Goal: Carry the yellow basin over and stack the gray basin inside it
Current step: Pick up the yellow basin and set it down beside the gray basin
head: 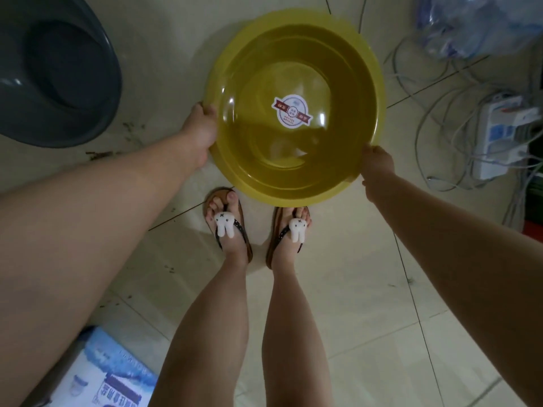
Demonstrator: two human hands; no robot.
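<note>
The yellow basin (255, 48) hangs in front of me above the tiled floor, mouth up, with a round sticker on its bottom. My left hand (199, 127) grips its left rim. On the near right rim my right hand (377, 164) is closed. The gray basin (97, 110) stands on the floor at the upper left, mouth up and empty, well apart from the yellow one.
My two feet in sandals (229, 227) stand just below the basin. A white power strip (502, 136) with tangled cables lies at the right. A plastic-wrapped bundle (470, 24) sits at the upper right, a printed carton (111, 374) at the lower left.
</note>
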